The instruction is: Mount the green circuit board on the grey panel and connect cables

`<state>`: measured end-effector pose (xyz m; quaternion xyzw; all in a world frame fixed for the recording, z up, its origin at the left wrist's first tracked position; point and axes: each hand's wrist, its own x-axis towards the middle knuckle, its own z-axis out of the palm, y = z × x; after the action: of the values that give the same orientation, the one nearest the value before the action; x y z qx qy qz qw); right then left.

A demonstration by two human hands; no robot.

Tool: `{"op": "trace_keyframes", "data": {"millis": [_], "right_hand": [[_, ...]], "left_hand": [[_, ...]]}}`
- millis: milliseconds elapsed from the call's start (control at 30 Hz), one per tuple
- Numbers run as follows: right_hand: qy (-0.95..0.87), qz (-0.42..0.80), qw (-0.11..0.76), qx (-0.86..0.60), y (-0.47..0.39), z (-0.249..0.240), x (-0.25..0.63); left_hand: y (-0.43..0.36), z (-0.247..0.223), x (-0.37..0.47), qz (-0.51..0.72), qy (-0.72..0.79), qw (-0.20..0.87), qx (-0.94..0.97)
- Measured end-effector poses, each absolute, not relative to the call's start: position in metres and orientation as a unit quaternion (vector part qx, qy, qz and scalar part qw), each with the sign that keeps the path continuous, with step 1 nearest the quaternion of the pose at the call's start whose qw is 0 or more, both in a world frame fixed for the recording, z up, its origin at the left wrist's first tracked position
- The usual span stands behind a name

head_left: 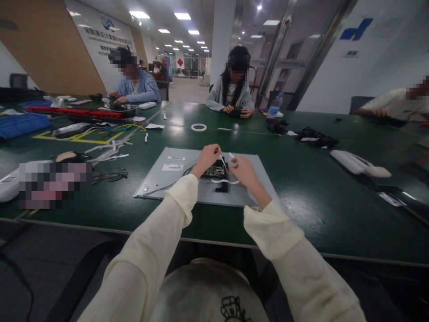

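A grey metal-backed flat panel (174,188) lies before me, with labels and a cable on its left side. On its middle sits a green circuit board (215,171) with black tape-like strips beside it. My left hand (208,160) is closed above the board, its fingertips pinching a narrow white strip (222,159). Over the board's right side, my right hand (247,171) is closed in a pinch, with a short white strip end (231,155) showing at its fingers. Another curled white strip (225,181) hangs or lies just below the hands; which one I cannot tell.
A white tape ring (199,127) lies beyond the panel. To the left are eyeglasses (112,174), tangled white strips (112,150), wires and a blue tray (23,125). At right lie a white device (348,162) and black plastic (317,136). Other people sit around the table.
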<state>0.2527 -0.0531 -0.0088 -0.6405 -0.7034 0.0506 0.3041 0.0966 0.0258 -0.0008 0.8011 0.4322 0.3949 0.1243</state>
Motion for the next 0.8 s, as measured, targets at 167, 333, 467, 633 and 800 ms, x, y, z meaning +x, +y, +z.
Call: {"op": "trace_keyframes", "data": {"millis": [167, 333, 467, 633, 800], "right_hand": [[-0.706, 0.076, 0.31, -0.632, -0.0619, -0.0052, 0.2463], [-0.705, 0.054, 0.305, -0.638, -0.063, -0.0047, 0.2463], [-0.693, 0.041, 0.321, -0.644, -0.0588, -0.0031, 0.2496], [-0.702, 0.049, 0.303, -0.643, -0.0591, -0.0036, 0.2491], [-0.714, 0.045, 0.267, -0.645, -0.063, -0.0057, 0.2451]], "left_hand": [[0.0295, -0.0026, 0.0957, 0.375, 0.437, 0.13, 0.807], [0.0335, -0.0048, 0.0951, 0.377, 0.428, 0.155, 0.807], [0.0341, -0.006, 0.0947, 0.383, 0.423, 0.181, 0.801], [0.0348, -0.0083, 0.0937, 0.369, 0.435, 0.164, 0.805], [0.0333, -0.0073, 0.0933, 0.34, 0.448, 0.151, 0.813]]}}
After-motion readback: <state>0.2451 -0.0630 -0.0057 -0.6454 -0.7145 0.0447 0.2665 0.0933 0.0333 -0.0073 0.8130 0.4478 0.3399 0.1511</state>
